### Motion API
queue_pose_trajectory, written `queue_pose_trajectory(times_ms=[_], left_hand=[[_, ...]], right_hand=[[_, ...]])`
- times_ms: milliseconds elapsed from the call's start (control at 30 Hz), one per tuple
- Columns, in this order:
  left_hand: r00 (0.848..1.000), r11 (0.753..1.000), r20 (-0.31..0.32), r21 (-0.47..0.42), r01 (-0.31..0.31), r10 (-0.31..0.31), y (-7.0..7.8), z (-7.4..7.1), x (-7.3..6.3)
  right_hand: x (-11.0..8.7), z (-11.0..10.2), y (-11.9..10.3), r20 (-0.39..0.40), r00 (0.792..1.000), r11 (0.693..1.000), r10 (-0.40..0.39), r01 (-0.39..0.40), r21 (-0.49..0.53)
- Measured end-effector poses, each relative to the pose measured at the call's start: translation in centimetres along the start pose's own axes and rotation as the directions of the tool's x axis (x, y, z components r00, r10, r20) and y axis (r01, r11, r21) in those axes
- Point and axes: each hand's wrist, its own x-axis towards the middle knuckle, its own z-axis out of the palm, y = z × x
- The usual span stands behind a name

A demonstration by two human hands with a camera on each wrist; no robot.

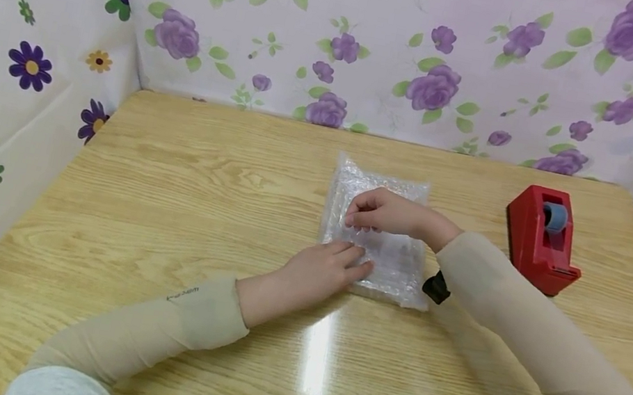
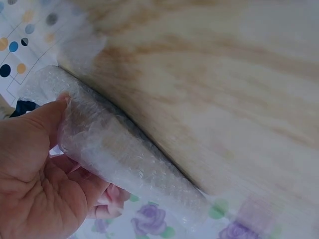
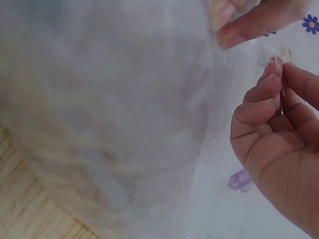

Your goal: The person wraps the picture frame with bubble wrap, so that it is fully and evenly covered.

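Observation:
A flat parcel in clear bubble wrap lies on the wooden table, around its middle. My left hand rests on the parcel's left front part with its fingers laid over the top. In the left wrist view the thumb touches the bubble wrap along its side. Just above the parcel, my right hand is bent at the fingers. The right wrist view shows its thumb and fingers pinching a small strip of clear tape. What is inside the wrap looks pale and cannot be made out.
A red tape dispenser with a roll of tape stands right of the parcel, beyond the right forearm. A small black object shows below the right sleeve cuff. Flower-printed sheets border the table's back and sides.

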Motion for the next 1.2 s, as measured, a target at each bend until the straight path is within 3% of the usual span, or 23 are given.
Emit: queue_pose_trajectory(times_ms=[300,767,1200], left_hand=[[0.999,0.999,-0.026,0.028,-0.021,0.022,0.2,0.3,0.0],[1.0,1.0,0.004,0.018,-0.008,0.008,0.2,0.3,0.1],[1.0,1.0,-0.009,0.016,0.0,0.001,0.1,0.5,0.0]], right_hand=[[0.7,0.6,0.2,0.016,0.999,0.998,0.052,-0.051,-0.047],[1.0,1.6,-0.5,-0.055,0.995,0.982,0.087,-0.095,-0.162],[1.6,2.3,-1.7,-0.227,0.964,0.902,0.14,-0.219,-0.373]])
